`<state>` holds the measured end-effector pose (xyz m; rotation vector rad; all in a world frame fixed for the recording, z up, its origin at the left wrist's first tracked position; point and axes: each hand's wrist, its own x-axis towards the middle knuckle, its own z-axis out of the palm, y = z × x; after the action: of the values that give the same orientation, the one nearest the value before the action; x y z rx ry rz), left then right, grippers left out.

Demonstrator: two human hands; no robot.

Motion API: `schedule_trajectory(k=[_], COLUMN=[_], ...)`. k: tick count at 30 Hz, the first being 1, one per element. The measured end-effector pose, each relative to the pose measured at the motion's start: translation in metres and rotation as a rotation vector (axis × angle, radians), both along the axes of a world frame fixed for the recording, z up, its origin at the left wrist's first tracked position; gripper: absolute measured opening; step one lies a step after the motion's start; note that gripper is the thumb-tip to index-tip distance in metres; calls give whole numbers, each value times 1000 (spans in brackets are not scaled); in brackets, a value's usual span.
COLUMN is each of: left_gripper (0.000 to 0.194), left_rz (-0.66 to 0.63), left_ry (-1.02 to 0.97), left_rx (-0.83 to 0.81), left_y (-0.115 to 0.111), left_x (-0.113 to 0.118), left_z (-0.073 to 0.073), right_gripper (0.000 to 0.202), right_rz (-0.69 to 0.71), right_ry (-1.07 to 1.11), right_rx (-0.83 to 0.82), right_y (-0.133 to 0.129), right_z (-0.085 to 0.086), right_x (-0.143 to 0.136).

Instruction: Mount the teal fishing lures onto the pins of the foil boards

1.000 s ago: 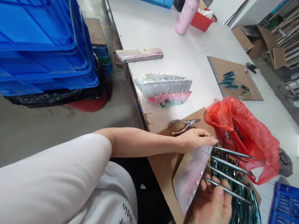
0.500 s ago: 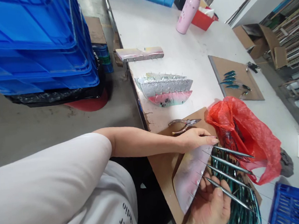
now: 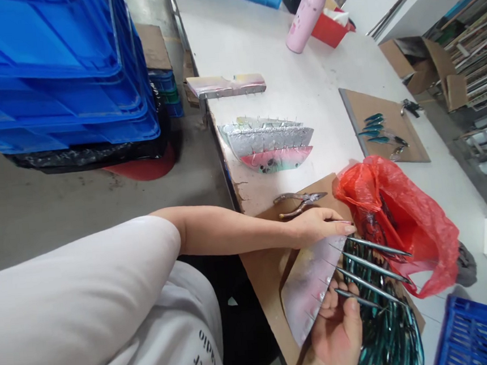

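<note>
My left hand (image 3: 322,227) grips the upper end of a pink-and-yellow board (image 3: 310,284) with thin wire pins along its edge. Several slim, dark teal fishing lures (image 3: 378,265) stick out from that edge in a row. At the lowest one, my right hand (image 3: 335,322) is closed, with fingers curled beside the pins and thumb against the lure (image 3: 358,297). Part of the grip is hidden. Beneath the held row lies a pile of shiny green-teal lures (image 3: 389,340) on a brown cardboard sheet (image 3: 263,286).
Pliers (image 3: 300,201) lie beside the left hand. A red plastic bag (image 3: 427,234) stands past the pile, near a blue crate (image 3: 482,332). More pinned boards (image 3: 271,140) rest on the white table (image 3: 252,39). Stacked blue crates (image 3: 57,96) stand left. A pink bottle (image 3: 304,24) stands farther back.
My right hand has shifted slightly down and left, its thumb moving back along the lowest lure. That lure now points differently and looks shorter. My left hand keeps its hold.
</note>
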<state>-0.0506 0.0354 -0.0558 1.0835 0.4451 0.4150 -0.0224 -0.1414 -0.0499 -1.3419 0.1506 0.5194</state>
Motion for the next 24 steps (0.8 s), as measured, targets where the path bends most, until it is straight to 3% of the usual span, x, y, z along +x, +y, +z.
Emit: schedule_trajectory(k=[15, 24], left_gripper=[38, 40], left_rz=[-11, -16], left_ry=[3, 1], left_rx=[15, -3], left_y=[3, 2], left_x=[-6, -4], left_z=[8, 6], right_gripper=[16, 18], right_rz=[-18, 45], right_ry=[11, -33], right_rx=[-10, -3], right_y=[2, -4], right_z=[-1, -7], right_x=[3, 6])
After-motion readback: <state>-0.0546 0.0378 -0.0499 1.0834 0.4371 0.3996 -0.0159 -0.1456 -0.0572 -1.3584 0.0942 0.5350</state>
